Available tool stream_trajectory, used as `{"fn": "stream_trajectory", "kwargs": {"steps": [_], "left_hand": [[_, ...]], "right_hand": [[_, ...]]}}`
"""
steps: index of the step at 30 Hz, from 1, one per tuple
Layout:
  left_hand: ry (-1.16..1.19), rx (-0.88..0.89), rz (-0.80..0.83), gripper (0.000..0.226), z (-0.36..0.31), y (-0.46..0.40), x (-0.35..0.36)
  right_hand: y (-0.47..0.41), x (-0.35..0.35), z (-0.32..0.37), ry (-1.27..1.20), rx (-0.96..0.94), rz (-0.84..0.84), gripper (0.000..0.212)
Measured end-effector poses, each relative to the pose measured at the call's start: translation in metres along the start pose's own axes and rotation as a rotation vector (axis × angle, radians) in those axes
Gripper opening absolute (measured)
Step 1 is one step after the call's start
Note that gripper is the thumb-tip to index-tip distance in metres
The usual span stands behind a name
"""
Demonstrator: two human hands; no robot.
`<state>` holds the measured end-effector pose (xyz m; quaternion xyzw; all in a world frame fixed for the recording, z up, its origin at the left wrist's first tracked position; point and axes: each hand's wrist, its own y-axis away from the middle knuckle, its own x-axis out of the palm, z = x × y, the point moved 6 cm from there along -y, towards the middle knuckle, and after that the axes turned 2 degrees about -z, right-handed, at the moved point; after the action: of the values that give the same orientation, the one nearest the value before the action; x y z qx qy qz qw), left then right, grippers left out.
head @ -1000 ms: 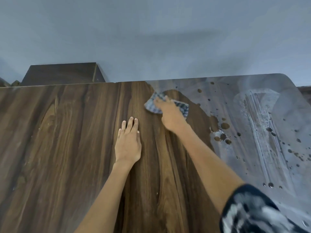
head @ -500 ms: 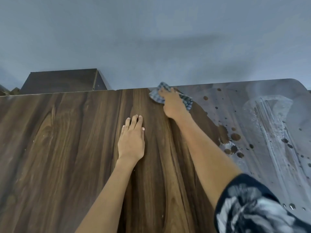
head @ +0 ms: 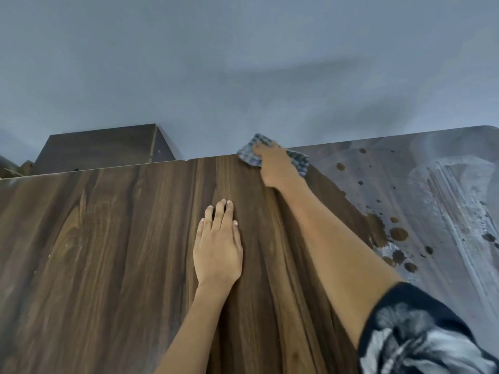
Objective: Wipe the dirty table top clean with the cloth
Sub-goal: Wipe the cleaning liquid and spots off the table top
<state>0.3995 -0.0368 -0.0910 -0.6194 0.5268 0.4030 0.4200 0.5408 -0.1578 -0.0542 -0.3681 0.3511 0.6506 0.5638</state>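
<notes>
Here there are two hands, one cloth and one counter [head: 108,252], with a single dark box-like piece of furniture [head: 102,148] standing beyond the counter's far left edge against a plain grey-blue wall [head: 243,63]. The counter is a flat slab of dark brown wood-grain laminate, its streaks running from near to far; its far right corner is rounded. The left hand [head: 217,252] lies palm down and flat on the bare wood near the middle, fingers straight and close together, gripping nothing. The right hand [head: 275,167] reaches out at the end of a straight arm to the far edge and presses down on the cloth [head: 298,160], a small crumpled piece of blue-grey checked fabric that shows on both sides of the fingers and pokes slightly past the edge. The right part of the counter is covered with a pale, chalky grey film [head: 445,211] with long scraped streaks, and over it sit many round brown spots [head: 399,234] of differing size, too many and too small to count surely. A dark sleeve [head: 421,336] with a white splashed print covers the right upper arm.
</notes>
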Motion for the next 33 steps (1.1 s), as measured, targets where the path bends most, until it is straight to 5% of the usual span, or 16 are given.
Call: {"fn": "stream_trajectory", "kwargs": {"steps": [8,14,18,24,29,33], "left_hand": [[0.118,-0.04,-0.042,0.041,0.003,0.003,-0.004],[0.139,-0.052,-0.064,0.039,0.001,0.004,-0.006],[0.15,-0.05,-0.061,0.038,0.0,0.004,-0.007],[0.149,-0.049,-0.062,0.038,-0.001,0.004,-0.008],[0.141,-0.056,-0.07,0.039,-0.001,0.005,-0.007],[0.146,-0.054,-0.077,0.038,-0.001,0.004,-0.007]], "right_hand": [[0.077,0.01,-0.025,0.038,-0.212,0.119,0.074],[0.026,-0.038,-0.099,0.069,0.16,-0.079,0.068],[0.0,-0.023,-0.065,0.001,0.054,-0.065,0.06],[0.09,-0.008,-0.051,0.059,-0.316,0.101,0.074],[0.069,-0.061,-0.14,0.035,0.06,-0.08,0.069],[0.012,-0.073,-0.148,0.047,0.105,-0.116,0.058]]}}
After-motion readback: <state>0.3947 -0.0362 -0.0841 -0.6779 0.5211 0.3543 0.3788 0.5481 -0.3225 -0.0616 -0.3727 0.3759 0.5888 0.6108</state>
